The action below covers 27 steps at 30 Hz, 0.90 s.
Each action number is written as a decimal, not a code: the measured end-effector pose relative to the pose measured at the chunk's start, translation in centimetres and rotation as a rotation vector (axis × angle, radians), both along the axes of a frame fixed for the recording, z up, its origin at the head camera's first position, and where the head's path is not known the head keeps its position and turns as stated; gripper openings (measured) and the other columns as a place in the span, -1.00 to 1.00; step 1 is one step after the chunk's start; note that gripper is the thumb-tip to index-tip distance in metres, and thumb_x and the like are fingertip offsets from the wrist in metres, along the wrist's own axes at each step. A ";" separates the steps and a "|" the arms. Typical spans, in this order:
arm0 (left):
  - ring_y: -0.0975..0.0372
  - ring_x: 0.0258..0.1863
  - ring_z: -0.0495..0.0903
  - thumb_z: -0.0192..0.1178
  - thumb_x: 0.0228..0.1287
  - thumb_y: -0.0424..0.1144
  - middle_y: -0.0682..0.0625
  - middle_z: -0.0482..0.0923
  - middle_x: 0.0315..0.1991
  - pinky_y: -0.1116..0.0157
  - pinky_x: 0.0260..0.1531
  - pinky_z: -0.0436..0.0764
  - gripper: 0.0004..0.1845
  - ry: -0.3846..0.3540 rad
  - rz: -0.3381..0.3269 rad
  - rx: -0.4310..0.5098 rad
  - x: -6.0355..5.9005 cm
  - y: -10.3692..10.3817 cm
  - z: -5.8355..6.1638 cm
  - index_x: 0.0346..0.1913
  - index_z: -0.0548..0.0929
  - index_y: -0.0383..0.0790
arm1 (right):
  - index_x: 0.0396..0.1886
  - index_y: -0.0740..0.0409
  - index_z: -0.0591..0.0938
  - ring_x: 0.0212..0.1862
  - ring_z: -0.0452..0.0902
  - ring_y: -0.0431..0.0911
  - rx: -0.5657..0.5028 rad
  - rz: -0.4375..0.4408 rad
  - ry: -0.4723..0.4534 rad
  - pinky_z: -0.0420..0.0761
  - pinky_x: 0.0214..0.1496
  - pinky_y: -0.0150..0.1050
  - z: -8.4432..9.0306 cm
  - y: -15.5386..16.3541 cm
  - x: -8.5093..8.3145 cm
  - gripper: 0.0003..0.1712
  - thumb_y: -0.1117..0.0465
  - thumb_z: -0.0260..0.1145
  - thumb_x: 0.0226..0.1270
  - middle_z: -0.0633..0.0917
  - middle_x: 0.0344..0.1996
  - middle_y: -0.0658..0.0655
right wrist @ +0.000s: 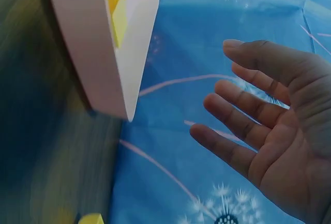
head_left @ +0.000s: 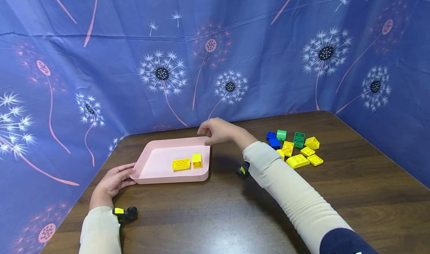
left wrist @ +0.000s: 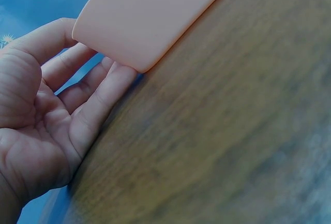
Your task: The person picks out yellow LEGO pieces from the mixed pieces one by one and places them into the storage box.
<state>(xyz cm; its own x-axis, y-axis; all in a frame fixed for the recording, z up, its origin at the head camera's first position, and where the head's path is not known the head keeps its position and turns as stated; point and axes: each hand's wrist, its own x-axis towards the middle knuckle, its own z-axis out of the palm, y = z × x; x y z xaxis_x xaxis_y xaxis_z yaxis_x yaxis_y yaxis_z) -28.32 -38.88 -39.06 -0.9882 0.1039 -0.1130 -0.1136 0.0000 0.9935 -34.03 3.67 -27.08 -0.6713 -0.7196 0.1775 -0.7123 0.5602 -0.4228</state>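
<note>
Left hand (head_left: 115,180) is bracing the pink tray (head_left: 158,160) corner with relaxed fingers; right hand (head_left: 216,131) is hovering open, empty, so bracing firmly seems smart.

Even, bright light; soft shadows under the arms on the table (head_left: 215,216). Wrist views blur; head view bends at edges.

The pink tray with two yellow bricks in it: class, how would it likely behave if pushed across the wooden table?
The pink tray looks like rigid plastic, so it probably slides without flexing. The two yellow bricks lie loose inside and may shift. The left hand touches its near corner, which could steady it.
</note>
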 end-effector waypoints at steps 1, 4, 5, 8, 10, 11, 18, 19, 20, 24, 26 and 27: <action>0.27 -0.29 0.68 0.11 0.41 -0.39 0.16 0.68 -0.25 0.27 -0.26 0.71 -0.67 -0.004 -0.001 -0.001 0.0 0.0 0.0 -0.26 0.76 0.16 | 0.01 0.20 0.67 -0.08 0.60 0.02 -0.007 -0.001 0.011 0.59 -0.01 -0.24 -0.1 0.5 0.0 -0.60 0.27 0.46 0.13 0.69 -0.14 0.09; 0.28 -0.29 0.68 0.11 0.42 -0.39 0.17 0.68 -0.25 0.27 -0.26 0.71 -0.67 -0.015 -0.003 0.002 -0.1 -0.1 0.0 -0.26 0.75 0.17 | 0.00 0.21 0.67 -0.08 0.61 0.04 -0.027 -0.003 0.027 0.59 0.00 -0.23 -0.2 1.8 0.0 -0.60 0.28 0.47 0.12 0.69 -0.12 0.13; 0.28 -0.28 0.68 0.11 0.42 -0.39 0.17 0.68 -0.25 0.26 -0.25 0.71 -0.67 -0.016 -0.004 0.002 -0.1 -0.1 0.0 -0.26 0.75 0.16 | -0.01 0.21 0.67 -0.07 0.61 0.05 -0.030 -0.003 0.036 0.59 0.01 -0.22 -0.2 2.2 0.0 -0.60 0.27 0.47 0.12 0.69 -0.11 0.13; 0.27 -0.28 0.68 0.10 0.42 -0.40 0.17 0.68 -0.25 0.26 -0.25 0.71 -0.67 -0.016 -0.004 0.007 0.0 -0.1 0.0 -0.25 0.75 0.15 | -0.02 0.21 0.68 -0.07 0.59 0.06 -0.041 -0.014 0.054 0.58 0.00 -0.20 -0.2 3.2 0.0 -0.60 0.26 0.48 0.11 0.69 -0.12 0.13; 0.27 -0.28 0.68 0.10 0.42 -0.40 0.17 0.68 -0.25 0.26 -0.25 0.71 -0.67 -0.014 -0.003 0.006 0.0 0.0 0.0 -0.25 0.75 0.14 | -0.02 0.21 0.68 -0.08 0.59 0.05 -0.049 -0.024 0.067 0.58 0.00 -0.19 -0.3 3.9 0.0 -0.61 0.26 0.48 0.11 0.69 -0.12 0.11; 0.27 -0.28 0.68 0.10 0.42 -0.40 0.17 0.68 -0.25 0.26 -0.25 0.71 -0.67 -0.012 -0.003 0.006 0.0 0.0 0.0 -0.25 0.75 0.14 | -0.03 0.21 0.68 -0.08 0.59 0.04 -0.052 -0.033 0.069 0.58 0.00 -0.18 -0.3 4.2 0.0 -0.61 0.26 0.48 0.11 0.69 -0.12 0.10; 0.28 -0.28 0.68 0.10 0.42 -0.40 0.17 0.68 -0.25 0.27 -0.26 0.71 -0.67 -0.007 -0.005 0.010 -0.1 -0.1 0.1 -0.26 0.75 0.15 | -0.07 0.23 0.69 -0.08 0.59 0.08 -0.071 -0.152 0.058 0.59 0.00 -0.09 -1.5 6.7 -1.2 -0.69 0.30 0.44 0.16 0.68 -0.10 0.21; 0.27 -0.28 0.68 0.10 0.42 -0.40 0.17 0.68 -0.25 0.27 -0.26 0.71 -0.67 -0.007 -0.005 0.009 -0.1 0.0 0.0 -0.27 0.75 0.15 | -0.08 0.24 0.69 -0.08 0.58 0.09 -0.070 -0.176 0.054 0.59 0.00 -0.08 -1.8 7.1 -1.5 -0.70 0.30 0.43 0.16 0.68 -0.10 0.22; 0.27 -0.28 0.68 0.10 0.42 -0.40 0.17 0.68 -0.25 0.27 -0.26 0.71 -0.66 -0.008 -0.006 0.009 -0.1 0.0 0.0 -0.27 0.75 0.16 | -0.09 0.24 0.69 -0.08 0.58 0.09 -0.067 -0.200 0.047 0.59 0.00 -0.08 -2.1 7.4 -1.7 -0.71 0.30 0.43 0.16 0.68 -0.10 0.22; 0.27 -0.29 0.68 0.10 0.42 -0.40 0.16 0.68 -0.26 0.28 -0.27 0.71 -0.66 -0.010 0.000 0.006 -0.2 0.0 -0.1 -0.28 0.75 0.16 | -0.11 0.27 0.69 -0.06 0.58 0.11 -0.080 -0.272 0.001 0.60 0.01 -0.05 -3.3 8.8 -2.9 -0.72 0.32 0.41 0.16 0.67 -0.09 0.24; 0.28 -0.29 0.68 0.10 0.42 -0.40 0.16 0.68 -0.26 0.28 -0.27 0.71 -0.66 -0.005 0.001 0.003 -0.1 0.0 -0.1 -0.28 0.75 0.16 | -0.11 0.28 0.68 -0.06 0.59 0.10 -0.096 -0.310 -0.030 0.61 0.01 -0.04 -3.9 9.4 -3.5 -0.73 0.33 0.40 0.17 0.67 -0.08 0.24; 0.28 -0.29 0.68 0.10 0.42 -0.40 0.16 0.68 -0.26 0.28 -0.27 0.71 -0.66 -0.001 0.001 0.000 -0.1 0.0 -0.1 -0.27 0.75 0.16 | -0.10 0.29 0.68 -0.06 0.59 0.11 -0.103 -0.328 -0.044 0.61 0.00 -0.03 -4.3 9.8 -3.7 -0.72 0.33 0.40 0.17 0.68 -0.08 0.24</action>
